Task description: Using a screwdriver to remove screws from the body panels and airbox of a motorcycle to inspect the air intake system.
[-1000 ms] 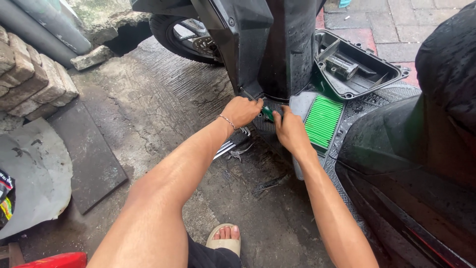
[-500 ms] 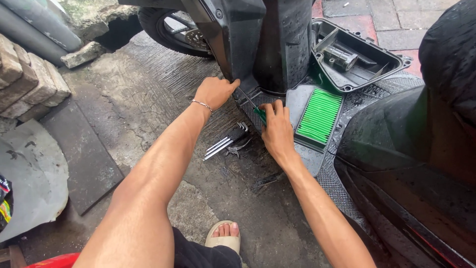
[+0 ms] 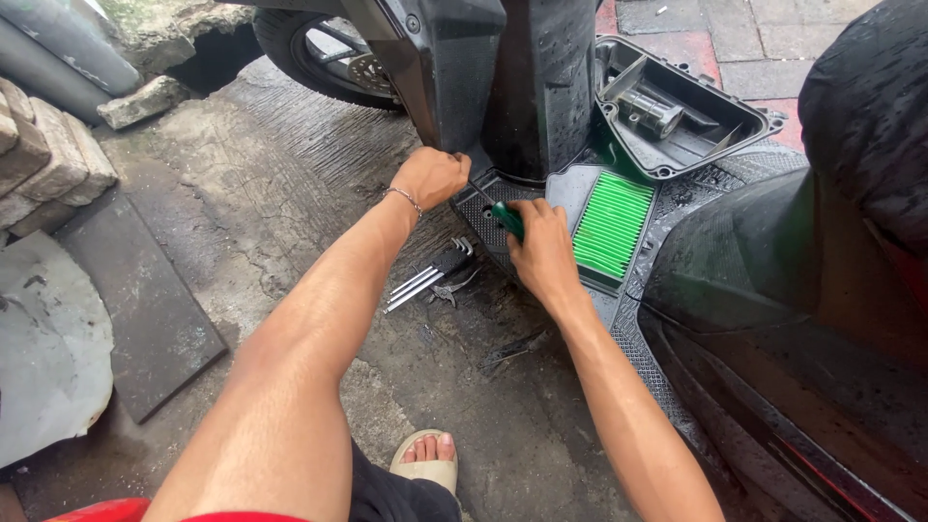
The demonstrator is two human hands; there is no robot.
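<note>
My right hand (image 3: 543, 253) is closed around a green-handled screwdriver (image 3: 507, 218) whose thin shaft angles up to the left, toward the lower edge of a black scooter body panel (image 3: 483, 77). My left hand (image 3: 432, 177) is curled at that same edge, right where the shaft's tip ends. Just right of my right hand a green pleated air filter (image 3: 611, 224) lies on the scooter's footboard. A set of hex keys (image 3: 430, 277) lies on the wet concrete below my left hand.
A black plastic cover (image 3: 677, 111) lies open behind the filter. The scooter's black seat (image 3: 870, 116) rises at the right and its front wheel (image 3: 324, 53) stands at the top. Bricks (image 3: 43, 155) and a dark slab (image 3: 145, 309) are on the left. My sandalled foot (image 3: 425, 459) is below.
The view has shifted, and both hands now sit lower in frame. My left hand has curled into a fist at the panel's edge. My right hand keeps hold of the screwdriver.
</note>
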